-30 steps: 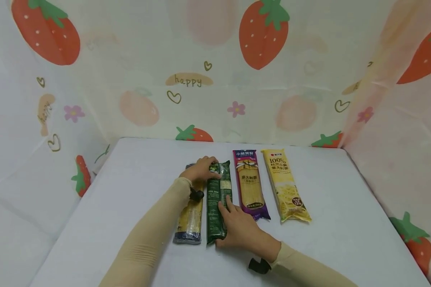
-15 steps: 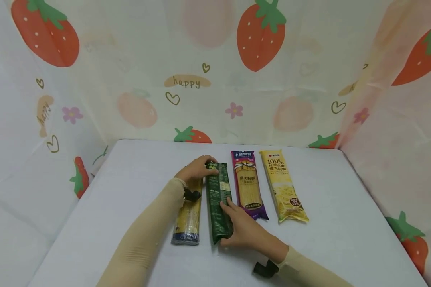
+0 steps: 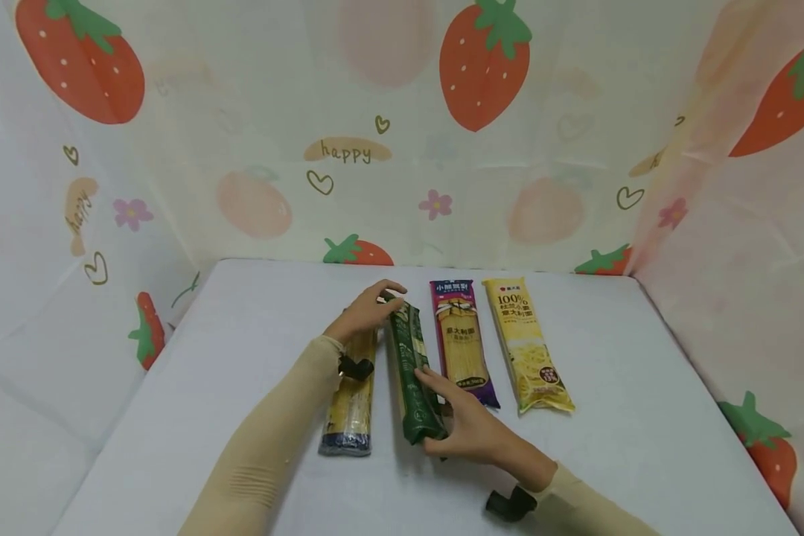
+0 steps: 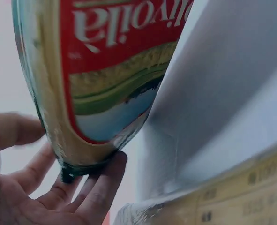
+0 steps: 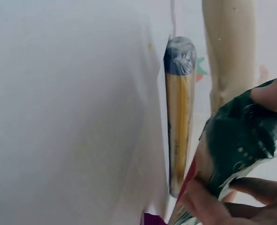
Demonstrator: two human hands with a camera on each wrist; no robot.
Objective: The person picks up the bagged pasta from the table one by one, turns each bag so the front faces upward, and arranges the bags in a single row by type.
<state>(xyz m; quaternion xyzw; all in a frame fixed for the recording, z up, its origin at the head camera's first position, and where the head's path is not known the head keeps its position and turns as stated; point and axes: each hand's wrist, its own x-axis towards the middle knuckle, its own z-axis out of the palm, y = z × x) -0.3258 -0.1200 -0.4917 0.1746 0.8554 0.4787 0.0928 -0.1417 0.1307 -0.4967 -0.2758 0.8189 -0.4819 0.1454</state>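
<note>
A long green packet of spaghetti (image 3: 412, 372) is held at both ends, above the table and turned partly on its side. My left hand (image 3: 365, 309) grips its far end. In the left wrist view, the thumb and fingertips (image 4: 115, 173) are around that end, below the packet's red label (image 4: 129, 28). At the near end my right hand (image 3: 472, 428) holds it between thumb and fingers; the right wrist view shows the green wrapping (image 5: 236, 136) between them. A yellow-and-blue spaghetti packet (image 3: 348, 417) lies to the left, partly hidden under my left wrist.
To the right lie a purple packet of pasta (image 3: 464, 346) and a yellow one (image 3: 528, 346), both roughly lengthwise. The white table (image 3: 643, 447) runs back to a strawberry-printed cloth wall (image 3: 435, 164), with cloth at both sides too.
The green packet has come up off the table and rolled, its near end swinging right. Both hands have stayed on its ends, the right moving slightly rightward. The other packets lie unmoved.
</note>
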